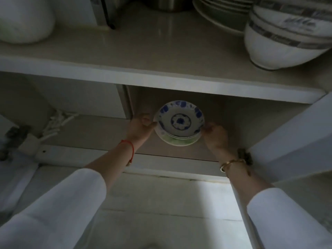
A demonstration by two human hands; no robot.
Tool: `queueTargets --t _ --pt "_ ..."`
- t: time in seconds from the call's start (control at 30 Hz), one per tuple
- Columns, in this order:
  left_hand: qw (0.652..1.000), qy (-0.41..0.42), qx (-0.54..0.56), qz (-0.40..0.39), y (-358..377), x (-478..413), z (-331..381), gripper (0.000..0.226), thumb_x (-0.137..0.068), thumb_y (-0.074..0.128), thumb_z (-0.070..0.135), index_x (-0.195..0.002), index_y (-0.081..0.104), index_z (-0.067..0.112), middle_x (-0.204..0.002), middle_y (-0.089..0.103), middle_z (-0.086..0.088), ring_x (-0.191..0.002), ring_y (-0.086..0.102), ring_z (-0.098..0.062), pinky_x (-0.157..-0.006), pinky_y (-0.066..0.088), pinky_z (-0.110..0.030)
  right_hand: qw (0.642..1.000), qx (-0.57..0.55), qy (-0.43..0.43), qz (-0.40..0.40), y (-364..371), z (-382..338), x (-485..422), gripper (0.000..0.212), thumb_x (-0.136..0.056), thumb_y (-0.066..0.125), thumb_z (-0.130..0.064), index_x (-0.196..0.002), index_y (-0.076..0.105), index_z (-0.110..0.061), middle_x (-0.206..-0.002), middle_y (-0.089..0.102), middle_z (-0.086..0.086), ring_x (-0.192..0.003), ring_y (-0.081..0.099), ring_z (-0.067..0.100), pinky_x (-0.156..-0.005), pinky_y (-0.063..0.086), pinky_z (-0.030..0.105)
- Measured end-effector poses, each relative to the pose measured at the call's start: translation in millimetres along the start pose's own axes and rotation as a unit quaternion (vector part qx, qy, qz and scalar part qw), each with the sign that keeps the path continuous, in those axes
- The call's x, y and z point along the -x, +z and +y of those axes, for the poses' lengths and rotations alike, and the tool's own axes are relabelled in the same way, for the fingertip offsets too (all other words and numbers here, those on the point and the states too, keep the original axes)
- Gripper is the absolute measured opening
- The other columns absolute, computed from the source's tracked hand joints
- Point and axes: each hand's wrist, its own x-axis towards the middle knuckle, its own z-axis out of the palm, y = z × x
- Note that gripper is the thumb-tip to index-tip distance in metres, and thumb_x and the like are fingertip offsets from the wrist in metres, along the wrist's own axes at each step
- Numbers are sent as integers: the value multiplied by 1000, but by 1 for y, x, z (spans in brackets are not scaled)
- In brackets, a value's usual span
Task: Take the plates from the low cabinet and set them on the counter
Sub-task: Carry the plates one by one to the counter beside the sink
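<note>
A small stack of plates [179, 123] sits inside the low cabinet [251, 126], below the counter edge. The top plate is white with blue flower marks; a wider plate with a green rim lies at the bottom. My left hand [141, 127] grips the stack's left rim, thumb on the edge. My right hand [215, 134] holds the right rim. Both arms reach forward into the dim cabinet opening. Whether the stack rests on the cabinet floor or is lifted, I cannot tell.
The beige counter [143, 51] runs across above the cabinet. On it stand stacked white bowls with grey bands [283, 38] at right, a stack of large plates [224, 11] behind them and a white rounded vessel [25, 18] at left. An open cabinet door [291, 137] stands at right.
</note>
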Motion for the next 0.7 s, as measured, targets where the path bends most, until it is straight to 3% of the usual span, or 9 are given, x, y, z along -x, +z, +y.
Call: queueTargets --t 0.17,0.33,0.47,0.57,0.6,0.7 --pt "999 31 -33 -11 18 -22 -1 41 -89 70 28 -125 65 8 -122 70 -12 -115 64 -27 -81 43 -22 999 7 18 -27 22 2 -26 45 -92 62 -25 -128 56 1 -127 62 21 -118 58 37 -86 46 34" --pt "999 27 -18 -19 38 -34 -3 48 -80 78 25 -125 66 14 -116 71 -8 -113 63 -22 -86 48 -23 999 27 29 -31 29 6 -39 46 -88 66 -20 -129 56 -2 -127 63 18 -118 60 34 -76 40 25" --pt "998 53 -30 12 41 -33 -6 49 -76 79 22 -124 69 19 -116 70 -11 -112 63 -23 -85 48 -23 1000 7 25 -16 29 8 -40 43 -86 62 -7 -127 53 0 -128 61 20 -118 58 36 -79 44 28" --pt "997 71 -11 10 41 -29 -6 47 -76 78 15 -122 71 19 -115 72 -13 -109 66 -26 -89 56 -32 1000 1 25 -7 28 8 -37 41 -85 60 -3 -126 54 1 -128 61 21 -119 58 37 -83 46 31" --pt "998 64 11 12 41 -27 -6 47 -75 78 12 -121 72 18 -115 72 -13 -104 68 -24 -85 58 -33 1000 -4 28 -5 27 8 -36 40 -85 60 -2 -125 54 1 -126 62 21 -118 58 37 -83 47 31" --pt "993 60 99 34 39 -14 -5 44 -73 76 -1 -114 75 12 -101 76 -11 -77 66 -8 -62 52 -11 998 -44 38 7 25 7 -28 36 -82 62 -2 -118 60 1 -119 65 19 -112 62 34 -74 42 25"
